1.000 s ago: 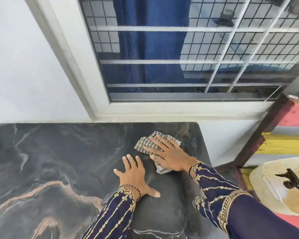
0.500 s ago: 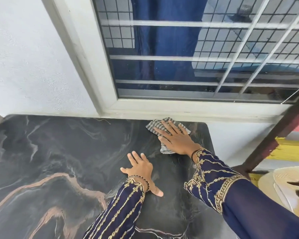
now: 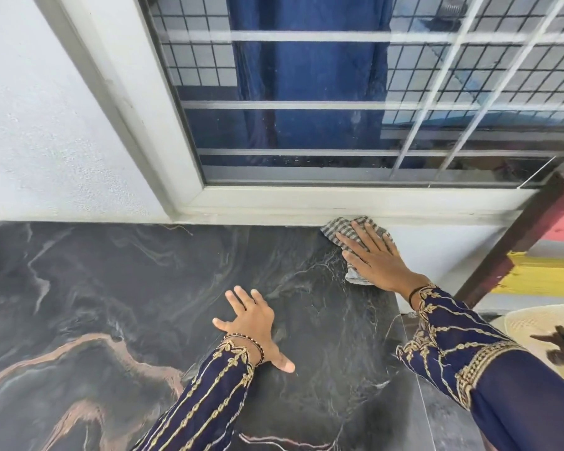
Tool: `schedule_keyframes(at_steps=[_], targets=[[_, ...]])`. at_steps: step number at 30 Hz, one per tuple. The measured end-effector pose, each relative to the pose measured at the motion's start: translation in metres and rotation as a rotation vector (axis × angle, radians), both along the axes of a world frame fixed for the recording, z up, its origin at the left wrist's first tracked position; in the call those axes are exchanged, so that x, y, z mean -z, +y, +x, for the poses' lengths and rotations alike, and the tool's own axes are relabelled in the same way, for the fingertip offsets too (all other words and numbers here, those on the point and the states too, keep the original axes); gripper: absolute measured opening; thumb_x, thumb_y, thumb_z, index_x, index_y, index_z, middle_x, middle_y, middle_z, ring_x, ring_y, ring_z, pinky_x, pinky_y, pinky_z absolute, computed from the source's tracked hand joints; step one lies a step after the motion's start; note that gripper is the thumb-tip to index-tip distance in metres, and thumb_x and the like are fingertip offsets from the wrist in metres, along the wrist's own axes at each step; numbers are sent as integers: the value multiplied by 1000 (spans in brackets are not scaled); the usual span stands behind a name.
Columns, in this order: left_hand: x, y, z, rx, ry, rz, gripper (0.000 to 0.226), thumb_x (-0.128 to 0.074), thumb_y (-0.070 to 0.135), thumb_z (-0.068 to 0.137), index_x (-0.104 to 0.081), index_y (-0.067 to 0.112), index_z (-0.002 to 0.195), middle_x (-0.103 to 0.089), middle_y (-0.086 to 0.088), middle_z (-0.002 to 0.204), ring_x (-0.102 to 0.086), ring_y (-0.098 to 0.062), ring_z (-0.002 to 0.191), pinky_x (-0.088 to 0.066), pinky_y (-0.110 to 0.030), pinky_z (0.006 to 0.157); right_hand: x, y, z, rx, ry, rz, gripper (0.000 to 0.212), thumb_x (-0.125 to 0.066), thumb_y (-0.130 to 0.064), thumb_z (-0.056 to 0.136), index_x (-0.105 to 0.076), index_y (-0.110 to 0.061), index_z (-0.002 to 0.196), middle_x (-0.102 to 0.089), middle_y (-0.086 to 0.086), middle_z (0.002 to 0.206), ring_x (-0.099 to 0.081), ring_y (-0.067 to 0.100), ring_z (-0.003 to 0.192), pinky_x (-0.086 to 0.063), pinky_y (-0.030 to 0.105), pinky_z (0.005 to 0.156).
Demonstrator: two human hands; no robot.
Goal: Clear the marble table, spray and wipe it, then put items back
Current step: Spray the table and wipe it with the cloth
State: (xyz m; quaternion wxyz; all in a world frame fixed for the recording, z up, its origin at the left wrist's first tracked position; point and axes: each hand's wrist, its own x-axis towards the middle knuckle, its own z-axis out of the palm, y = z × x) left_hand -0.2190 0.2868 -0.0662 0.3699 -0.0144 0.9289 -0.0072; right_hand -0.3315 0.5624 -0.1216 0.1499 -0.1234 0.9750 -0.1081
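While the flat right hand (image 3: 376,260) half-hides the cloth (image 3: 345,229), the left hand (image 3: 253,323) lies spread.

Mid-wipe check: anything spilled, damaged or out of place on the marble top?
Nothing stands out. The right hand presses the checked cloth flat at the far right corner, the left hand rests open on the marble table.

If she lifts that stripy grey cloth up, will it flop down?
Probably. The checked grey cloth lies crumpled and flattened under the right hand, so it looks soft and floppy. It seems thin, likely light. On the smooth dark marble table it should slide easily.
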Motion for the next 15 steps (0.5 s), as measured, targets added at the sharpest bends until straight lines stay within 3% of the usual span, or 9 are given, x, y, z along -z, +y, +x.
schedule_keyframes(at_steps=[10, 13, 15], targets=[[7, -4, 6, -54, 80, 64, 158, -84, 68, 40, 9, 2, 150, 13, -28, 157, 14, -46, 146, -19, -76, 105, 4, -11, 64, 8, 11, -12, 45, -9, -64, 101, 18, -72, 136, 28, -17, 162, 29, 11, 149, 18, 46, 121], [11, -12, 22, -50, 220, 160, 145, -80, 71, 46, -3, 12, 153, 7, -15, 161, 9, -35, 149, -15, -72, 109, 5, -23, 105, -14, 27, 0, 47, -12, -62, 102, 15, -70, 140, 25, -17, 163, 27, 11, 150, 17, 45, 120], [13, -15, 46, 27, 394, 142, 122, -66, 76, 60, -15, 12, 151, -2, -10, 162, 3, -27, 151, -13, -68, 113, 5, -33, 134, -43, 53, 26, 50, -13, -60, 103, 8, -63, 148, 23, -17, 164, 25, 12, 151, 16, 45, 120]])
